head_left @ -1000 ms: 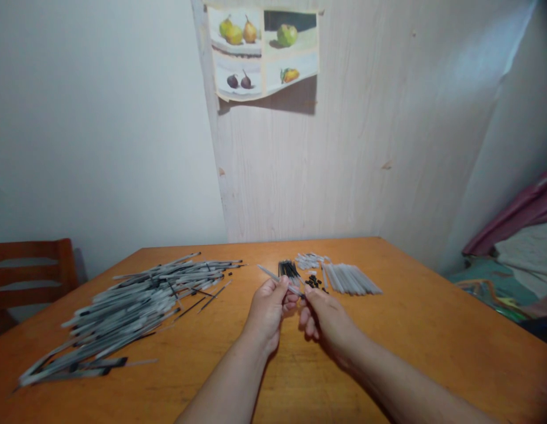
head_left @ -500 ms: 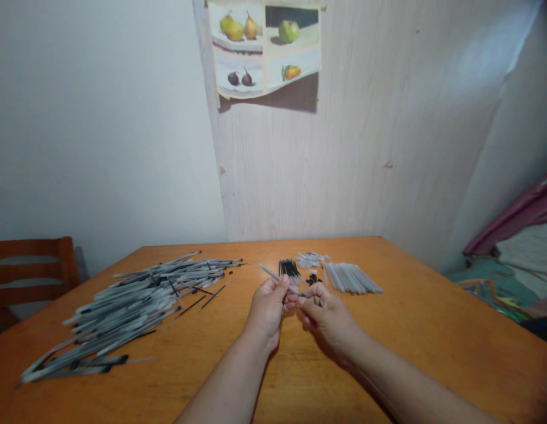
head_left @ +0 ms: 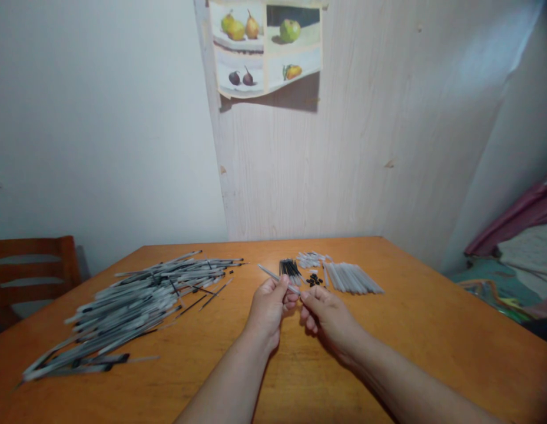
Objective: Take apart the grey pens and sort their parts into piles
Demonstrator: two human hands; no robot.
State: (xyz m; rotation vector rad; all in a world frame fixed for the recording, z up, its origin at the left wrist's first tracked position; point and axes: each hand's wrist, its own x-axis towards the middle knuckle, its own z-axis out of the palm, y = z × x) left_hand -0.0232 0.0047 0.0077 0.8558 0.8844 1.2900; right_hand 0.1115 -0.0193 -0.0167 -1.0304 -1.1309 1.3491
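Observation:
A slim grey-white pen (head_left: 268, 271) slants above the table, its far end pointing up and to the left. My left hand (head_left: 269, 306) is closed around its middle, with the thumb on top. At the near end, the thumb and forefinger of my right hand (head_left: 327, 310) are pinched together on the pen's tip; whatever small part sits there is hidden by the fingers. Just beyond my hands lie a row of black pen refills (head_left: 289, 268), several small black plugs (head_left: 314, 280), a cluster of short clear caps (head_left: 309, 259) and a row of clear pen barrels (head_left: 350, 278).
A large heap of pens (head_left: 136, 300) covers the left side of the wooden table (head_left: 273, 388), with loose refills (head_left: 215, 295) at its edge. A wooden chair (head_left: 30, 271) stands at the left. Fruit pictures (head_left: 264, 50) hang on the wall.
The fingers of my right hand have shifted slightly and its lower fingers hang a little more loosely below the pen's end. My left hand keeps its hold, almost unmoved.

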